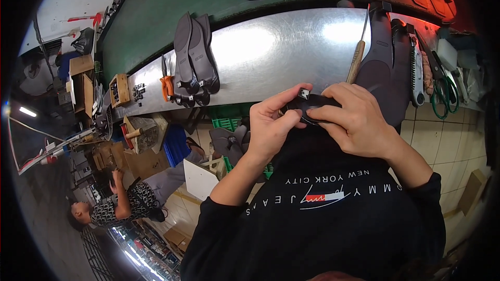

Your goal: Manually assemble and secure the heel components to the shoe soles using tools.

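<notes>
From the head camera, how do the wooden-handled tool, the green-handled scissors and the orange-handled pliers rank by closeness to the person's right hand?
From the right hand:
1. Wooden-handled tool, lying on the metal bench just above the hand.
2. Green-handled scissors, off to the right side of the bench.
3. Orange-handled pliers, far to the left, beside the dark shoe soles.

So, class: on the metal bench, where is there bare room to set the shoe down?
Bare metal bench lies between the stacked soles and the wooden-handled tool. The right end is crowded: scissors and tools. Both hands hold the shoe.
</notes>
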The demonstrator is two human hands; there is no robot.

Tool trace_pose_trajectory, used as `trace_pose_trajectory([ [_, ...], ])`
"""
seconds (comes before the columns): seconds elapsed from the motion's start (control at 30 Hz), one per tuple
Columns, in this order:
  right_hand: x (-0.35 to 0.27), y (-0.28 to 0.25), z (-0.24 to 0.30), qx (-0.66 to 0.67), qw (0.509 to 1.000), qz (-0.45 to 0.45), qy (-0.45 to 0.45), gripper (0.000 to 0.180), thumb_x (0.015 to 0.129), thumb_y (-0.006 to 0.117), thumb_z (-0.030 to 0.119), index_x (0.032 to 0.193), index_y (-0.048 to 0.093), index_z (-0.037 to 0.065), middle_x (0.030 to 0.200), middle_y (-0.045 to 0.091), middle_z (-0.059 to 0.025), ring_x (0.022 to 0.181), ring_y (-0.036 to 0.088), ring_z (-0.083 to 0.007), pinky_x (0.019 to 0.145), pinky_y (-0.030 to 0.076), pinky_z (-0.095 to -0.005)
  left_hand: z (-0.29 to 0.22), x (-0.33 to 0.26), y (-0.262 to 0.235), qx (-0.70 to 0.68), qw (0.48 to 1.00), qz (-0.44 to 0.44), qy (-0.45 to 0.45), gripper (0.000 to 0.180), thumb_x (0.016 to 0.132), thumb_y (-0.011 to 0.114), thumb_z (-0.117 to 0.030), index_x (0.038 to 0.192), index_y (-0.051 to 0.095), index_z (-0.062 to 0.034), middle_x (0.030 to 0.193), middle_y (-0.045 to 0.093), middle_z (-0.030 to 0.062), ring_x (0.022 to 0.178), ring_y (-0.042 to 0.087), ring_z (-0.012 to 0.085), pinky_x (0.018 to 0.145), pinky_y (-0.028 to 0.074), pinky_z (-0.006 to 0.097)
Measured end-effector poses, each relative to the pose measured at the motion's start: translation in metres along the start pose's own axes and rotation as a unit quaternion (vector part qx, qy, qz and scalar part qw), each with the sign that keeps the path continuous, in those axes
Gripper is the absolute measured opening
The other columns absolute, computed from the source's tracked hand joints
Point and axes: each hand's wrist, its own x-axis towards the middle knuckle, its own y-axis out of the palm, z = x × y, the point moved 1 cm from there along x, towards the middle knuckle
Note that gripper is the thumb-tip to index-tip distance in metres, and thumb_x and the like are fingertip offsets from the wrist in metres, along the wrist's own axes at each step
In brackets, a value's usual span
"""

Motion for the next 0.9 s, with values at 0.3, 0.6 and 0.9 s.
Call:
trace_pose_trajectory([
  [0.3, -0.006, 0.010, -0.002, 0.088, 0.991, 0.001, 0.099, 0.026, 0.065, 0.076, 0.010, 0.087, 0.061, 0.010, 0.084, 0.051, -0.0072, 0.077, 0.057, -0.0271, 0.065, 0.046, -0.0376, -0.005, 0.001, 0.007, 0.026, 0.999, -0.020, 0.013, 0.041, 0.080, 0.052, 0.009, 0.119, 0.063, 0.0021, 0.119, 0.064, 0.0100, 0.085, 0.063, 0.0072, 0.065, 0.055, 0.020],
  [0.6, -0.009, 0.017, -0.004, 0.026, 0.996, -0.071, 0.040, 0.022, 0.066, 0.076, 0.013, 0.084, 0.064, 0.012, 0.083, 0.052, -0.0078, 0.073, 0.057, -0.0258, 0.061, 0.045, -0.0358, -0.008, 0.007, 0.003, -0.034, 0.996, -0.028, -0.076, 0.042, 0.080, 0.051, 0.009, 0.120, 0.061, 0.0018, 0.120, 0.063, 0.0112, 0.084, 0.066, 0.0106, 0.064, 0.058, 0.022],
  [0.9, -0.010, 0.010, 0.004, 0.013, 0.994, -0.099, -0.054, 0.020, 0.069, 0.075, 0.015, 0.087, 0.066, 0.011, 0.082, 0.055, -0.0082, 0.067, 0.058, -0.0243, 0.057, 0.045, -0.0336, -0.017, 0.006, -0.006, -0.203, 0.967, 0.060, -0.142, 0.061, 0.088, 0.046, -0.001, 0.147, 0.028, -0.0071, 0.137, 0.048, 0.0191, 0.091, 0.066, 0.0171, 0.062, 0.061, 0.026],
])
